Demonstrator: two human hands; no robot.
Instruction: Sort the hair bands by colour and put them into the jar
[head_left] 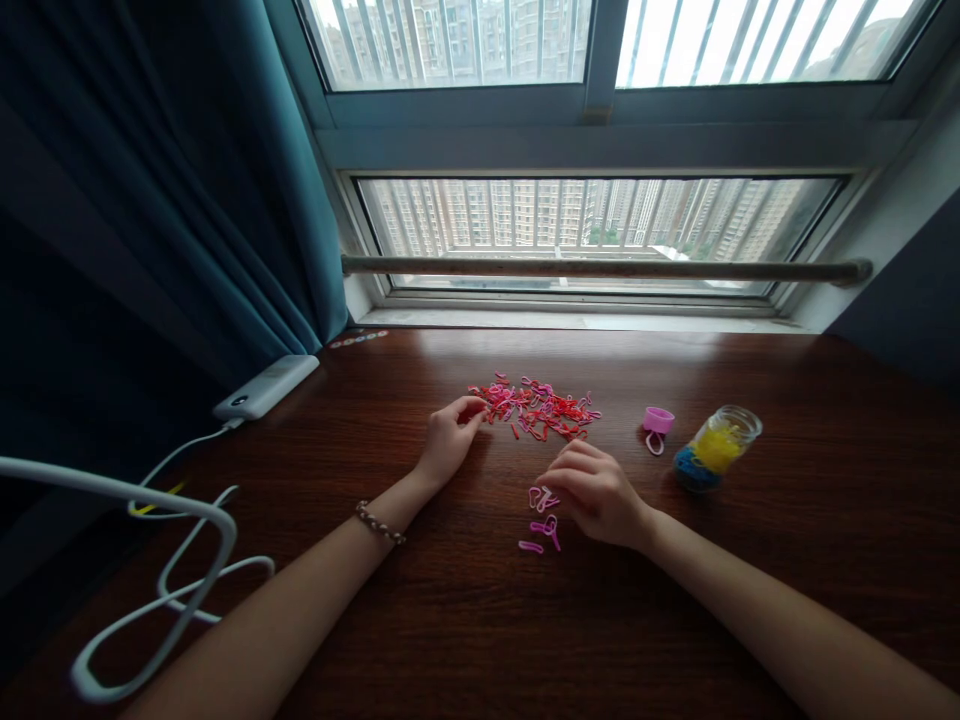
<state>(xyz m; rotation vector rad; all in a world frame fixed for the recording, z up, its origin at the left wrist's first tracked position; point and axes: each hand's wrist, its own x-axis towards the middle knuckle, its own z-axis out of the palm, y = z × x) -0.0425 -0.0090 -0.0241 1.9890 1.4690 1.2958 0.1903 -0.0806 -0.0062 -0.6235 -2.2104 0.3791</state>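
A loose pile of red and pink rubber bands [551, 408] lies on the brown table. At the pile's left edge, my left hand [448, 440] has its thumb and fingertips pinched together; whatever is between them is too small to make out. My right hand [596, 490] is nearer to me, palm down, with its fingers bent together at a small group of pink rubber bands [544, 498]. Its fingertips touch or hover just over that group, and what they hold is hidden. Closer still lie a few more pink bands [531, 547].
Right of the pile are a pink ring-shaped cap [658, 420] and a tilted glass jar [716, 448] with yellow and blue contents. A white power strip [268, 387] and its white cable [217, 510] occupy the left. Beyond the table stands a window with a metal rail [600, 268].
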